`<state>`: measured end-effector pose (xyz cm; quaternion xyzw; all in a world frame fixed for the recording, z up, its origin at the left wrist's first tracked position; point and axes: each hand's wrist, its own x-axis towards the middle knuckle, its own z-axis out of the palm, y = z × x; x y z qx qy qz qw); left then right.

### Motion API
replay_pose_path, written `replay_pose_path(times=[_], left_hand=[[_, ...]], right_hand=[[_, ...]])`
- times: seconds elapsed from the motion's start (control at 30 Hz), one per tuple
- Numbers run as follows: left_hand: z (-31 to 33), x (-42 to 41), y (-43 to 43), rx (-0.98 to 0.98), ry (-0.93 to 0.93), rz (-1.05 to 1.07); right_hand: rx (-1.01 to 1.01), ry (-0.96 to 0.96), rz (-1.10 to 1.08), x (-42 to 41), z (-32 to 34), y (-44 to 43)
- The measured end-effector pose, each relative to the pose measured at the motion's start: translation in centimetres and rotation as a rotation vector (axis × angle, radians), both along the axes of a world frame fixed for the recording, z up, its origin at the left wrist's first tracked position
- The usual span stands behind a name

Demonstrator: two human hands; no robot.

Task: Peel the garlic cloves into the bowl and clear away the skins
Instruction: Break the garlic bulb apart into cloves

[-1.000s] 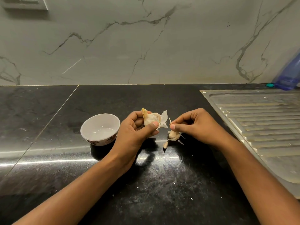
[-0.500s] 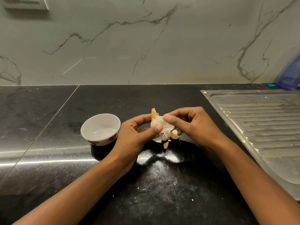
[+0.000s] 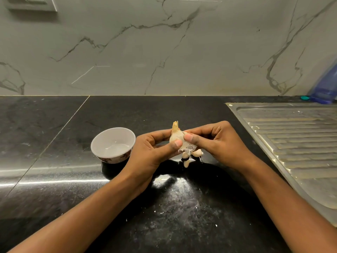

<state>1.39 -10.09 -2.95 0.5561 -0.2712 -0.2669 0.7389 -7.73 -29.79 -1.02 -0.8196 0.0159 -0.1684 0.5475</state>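
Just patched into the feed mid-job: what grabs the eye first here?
The left hand and right hand grip a pale garlic bulb over the middle of the black counter. Loose cloves lie just beneath it; a white bowl stands to its left, no cloves inside.

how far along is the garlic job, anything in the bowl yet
Early. Done: a few cloves lie loose on the counter below the hands. In hand: left hand and right hand both grip the garlic bulb. Left: the bowl looks empty, so peeling into it and clearing the skin flecks are still ahead.
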Motion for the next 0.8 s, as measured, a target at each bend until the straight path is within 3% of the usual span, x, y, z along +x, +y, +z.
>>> replay_pose_path(times=[0.5, 0.8], left_hand=[[-0.32, 0.13, -0.27, -0.034, -0.009, 0.083], [-0.39, 0.31, -0.77, -0.046, 0.121, 0.106]], right_hand=[[0.209, 0.024, -0.059, 0.67, -0.35, 0.17], [0.418, 0.091, -0.144, 0.54, 0.42, 0.01]])
